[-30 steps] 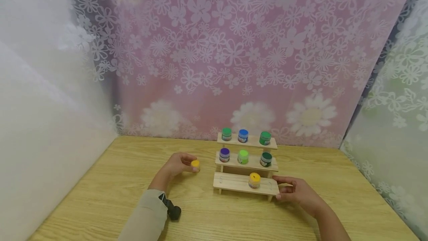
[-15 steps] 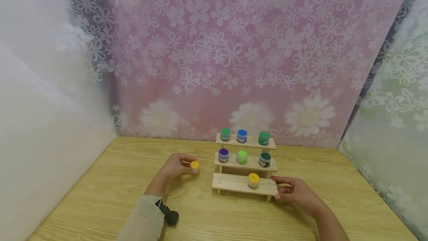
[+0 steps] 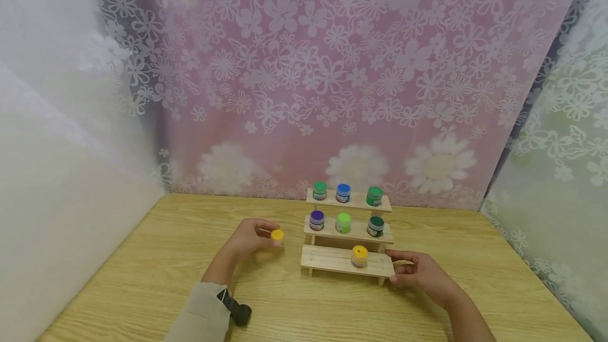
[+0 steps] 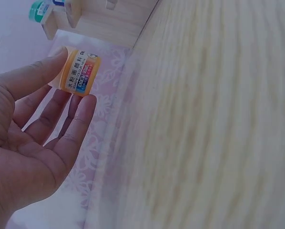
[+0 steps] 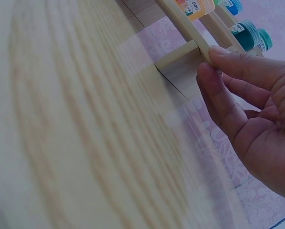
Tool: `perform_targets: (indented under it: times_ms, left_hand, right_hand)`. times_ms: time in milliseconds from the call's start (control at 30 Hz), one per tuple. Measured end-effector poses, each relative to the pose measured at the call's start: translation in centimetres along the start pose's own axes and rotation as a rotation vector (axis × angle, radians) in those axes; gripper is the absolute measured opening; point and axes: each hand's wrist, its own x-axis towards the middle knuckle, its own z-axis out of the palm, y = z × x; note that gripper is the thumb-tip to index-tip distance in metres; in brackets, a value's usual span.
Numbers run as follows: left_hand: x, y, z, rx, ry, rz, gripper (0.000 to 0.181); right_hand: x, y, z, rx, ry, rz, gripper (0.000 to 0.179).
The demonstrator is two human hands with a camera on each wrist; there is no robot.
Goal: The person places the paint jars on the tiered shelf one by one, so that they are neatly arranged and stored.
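Note:
My left hand (image 3: 253, 236) pinches a small yellow-orange gouache paint jar (image 4: 81, 71) between thumb and fingers, to the left of a three-step wooden rack (image 3: 328, 261). Its printed label faces the left wrist camera. At the rack's lowest step, my right hand (image 3: 424, 274) holds the right end; in the right wrist view, thumb (image 5: 220, 49) and forefinger meet at that board's corner. A yellow paint jar (image 3: 359, 256) stands right of centre on this step. Purple (image 3: 316, 220), light green (image 3: 343, 222) and dark green (image 3: 375, 226) jars line the middle step.
On the top step stand a green jar (image 3: 320, 191), a blue jar (image 3: 343, 193) and another green jar (image 3: 374, 196). The rack sits on a wood-grain table (image 3: 294, 305). A floral pink curtain (image 3: 294, 94) hangs behind, with pale sheets at both sides.
My left forearm has shifted slightly left and down, while the jar in that hand stays in nearly the same place. My right hand keeps its hold on the rack.

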Motion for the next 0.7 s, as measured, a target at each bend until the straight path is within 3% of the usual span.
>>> perform_targets:
  times_ms: [367,700]
  left_hand:
    - [-1.0,1.3,1.1,-0.003,-0.038,0.087,0.042]
    - [-1.2,2.7,2.6,0.053,-0.095,0.152,0.045]
  right_hand:
    - [0.1,0.0,0.0,-0.015,0.019,0.014,0.074]
    - [0.0,-0.1,0.0,-0.021,0.015,0.006,0.075]
